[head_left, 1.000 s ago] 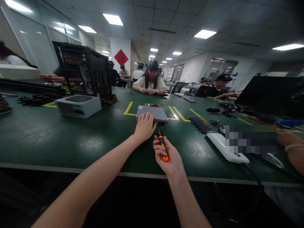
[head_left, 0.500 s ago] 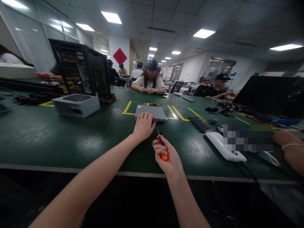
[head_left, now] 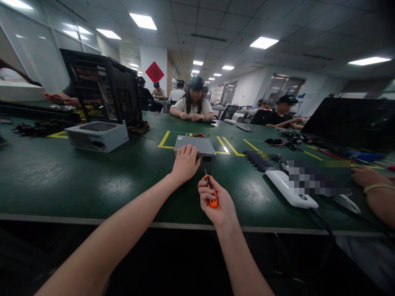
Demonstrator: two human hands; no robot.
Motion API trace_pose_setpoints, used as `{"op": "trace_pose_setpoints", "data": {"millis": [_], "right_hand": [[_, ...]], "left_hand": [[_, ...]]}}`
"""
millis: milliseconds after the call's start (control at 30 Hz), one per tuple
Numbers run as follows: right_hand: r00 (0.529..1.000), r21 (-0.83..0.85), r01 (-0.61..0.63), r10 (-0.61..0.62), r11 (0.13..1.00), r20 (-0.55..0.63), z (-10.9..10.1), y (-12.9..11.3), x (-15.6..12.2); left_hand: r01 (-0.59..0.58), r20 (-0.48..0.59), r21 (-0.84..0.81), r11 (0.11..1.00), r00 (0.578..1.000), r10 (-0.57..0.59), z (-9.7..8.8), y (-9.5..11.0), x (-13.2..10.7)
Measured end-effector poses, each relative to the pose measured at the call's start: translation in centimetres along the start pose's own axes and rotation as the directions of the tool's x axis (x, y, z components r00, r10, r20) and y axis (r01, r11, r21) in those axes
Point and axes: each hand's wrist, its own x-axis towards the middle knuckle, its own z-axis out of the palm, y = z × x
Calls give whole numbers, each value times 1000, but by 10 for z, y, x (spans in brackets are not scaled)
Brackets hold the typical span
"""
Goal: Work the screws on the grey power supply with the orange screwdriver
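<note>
A grey metal power supply unit (head_left: 200,144) sits on the green table in front of me, with a dark socket on its near face and coloured wires at its back. My left hand (head_left: 186,163) grips its near left part, fingers over the top edge. My right hand (head_left: 217,200) is wrapped round the orange and black handle of a screwdriver (head_left: 212,199). The thin shaft points up towards the near face, close to my left fingertips. Whether its tip touches a screw is too small to tell.
Another power supply (head_left: 98,135) stands at left, before an open black computer case (head_left: 103,88). A white power bank-like box (head_left: 290,191) with a cable lies at right. Beyond are a black monitor (head_left: 354,123) and tangled cables (head_left: 285,142). A person (head_left: 191,105) sits opposite; another's arm (head_left: 375,187) is at right.
The view has shifted slightly. Both my hands, the screwdriver and the power supply keep nearly the same places. The person opposite has lifted one hand a little.
</note>
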Motion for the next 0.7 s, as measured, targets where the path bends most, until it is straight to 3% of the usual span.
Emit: {"op": "trace_pose_setpoints", "data": {"millis": [700], "right_hand": [[1000, 11, -7, 7, 1000, -3, 1, 0, 0]], "left_hand": [[-1, -1, 1, 1000, 1000, 1, 1, 0, 0]]}}
